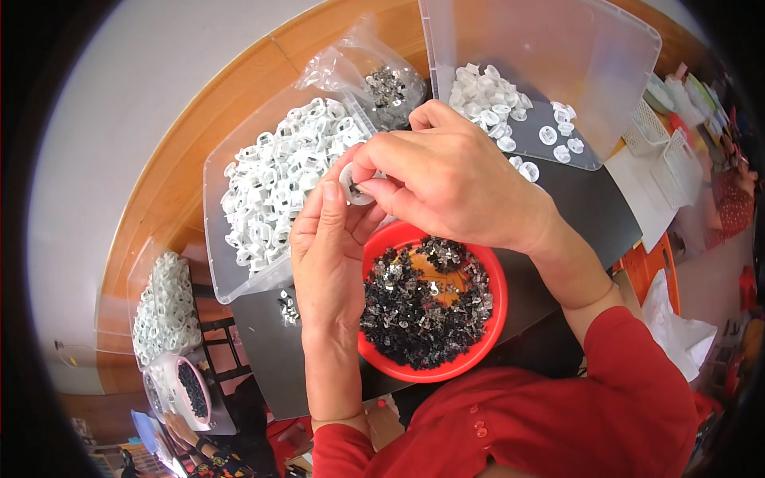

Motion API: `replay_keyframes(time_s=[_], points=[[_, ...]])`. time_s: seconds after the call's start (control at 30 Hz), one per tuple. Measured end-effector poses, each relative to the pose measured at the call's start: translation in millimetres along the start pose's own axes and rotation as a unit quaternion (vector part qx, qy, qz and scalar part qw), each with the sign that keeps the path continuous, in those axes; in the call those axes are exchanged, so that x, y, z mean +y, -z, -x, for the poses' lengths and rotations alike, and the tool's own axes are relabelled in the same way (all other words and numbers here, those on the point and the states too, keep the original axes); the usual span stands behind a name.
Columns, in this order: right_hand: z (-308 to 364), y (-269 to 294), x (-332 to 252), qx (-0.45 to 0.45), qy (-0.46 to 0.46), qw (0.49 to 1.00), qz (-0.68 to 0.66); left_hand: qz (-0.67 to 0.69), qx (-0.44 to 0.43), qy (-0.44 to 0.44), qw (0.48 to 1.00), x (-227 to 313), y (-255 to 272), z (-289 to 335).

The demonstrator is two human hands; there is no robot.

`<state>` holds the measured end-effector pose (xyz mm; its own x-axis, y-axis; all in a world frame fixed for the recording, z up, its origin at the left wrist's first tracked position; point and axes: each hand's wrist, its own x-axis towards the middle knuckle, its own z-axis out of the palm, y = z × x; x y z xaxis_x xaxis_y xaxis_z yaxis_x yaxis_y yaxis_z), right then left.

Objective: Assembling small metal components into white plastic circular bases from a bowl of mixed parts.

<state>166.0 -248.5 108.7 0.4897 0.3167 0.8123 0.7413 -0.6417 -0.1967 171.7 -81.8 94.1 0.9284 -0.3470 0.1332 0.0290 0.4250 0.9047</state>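
The red bowl [500,299] of small black and clear parts is the landmark: just beyond its far left rim, both hands meet over one white ring-shaped piece [346,182]. The left hand [325,243] steadies this piece between thumb and fingers, the fingers curled behind it. The right hand [458,171] reaches across above the bowl, thumb and index finger nearly closed together at the ring's opening; whether they grip a small part there is hidden. Left of the bowl and beyond stands a clear bin [217,255] heaped with similar white pieces [279,179]; beyond it to the right, translucent caps [482,95] lie in another bin [550,48].
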Motion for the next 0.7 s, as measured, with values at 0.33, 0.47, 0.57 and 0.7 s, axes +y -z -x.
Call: replay_keyframes(time_s=[0.33, 0.47, 0.57, 0.7], points=[[4, -14, 3, -0.012, -0.007, 0.999, -0.049, 0.027, 0.036, 0.000, 0.999, -6, -4, 1], [4, -13, 8, 0.015, -0.011, 0.998, -0.062, 0.013, 0.024, -0.005, 1.000, -5, 0, -2], [2, -3, 7, 0.004, -0.001, 0.998, -0.061, 0.015, -0.026, 0.012, 0.999, 4, 6, -2], [-1, 2, 3, 0.001, -0.004, 0.999, -0.044, 0.004, -0.080, 0.019, 0.997, 4, 13, -4]])
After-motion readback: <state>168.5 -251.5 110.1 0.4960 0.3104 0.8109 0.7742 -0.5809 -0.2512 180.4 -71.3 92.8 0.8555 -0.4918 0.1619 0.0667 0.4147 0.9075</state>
